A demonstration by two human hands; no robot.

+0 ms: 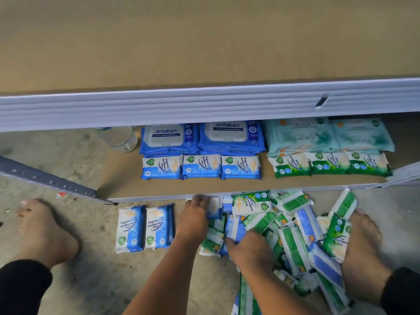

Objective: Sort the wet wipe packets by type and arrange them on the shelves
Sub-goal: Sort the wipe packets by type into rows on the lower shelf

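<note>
On the floor before the front edge of the brown fibreboard shelf [127, 178], two hands work a loose pile of small green-and-white and blue-and-white wet wipe packets [293, 235].
The left hand [195, 214] curls its fingers at the pile's far left edge against a blue packet; whether it grips one I cannot tell. The right hand [250, 251] lies palm down on the pile, fingers fairly flat, holding nothing. Two blue packets [145, 227] lie side by side left of the pile. On the shelf, three small blue packets [201, 167] and three small green packets [329, 164] line the front.
</note>
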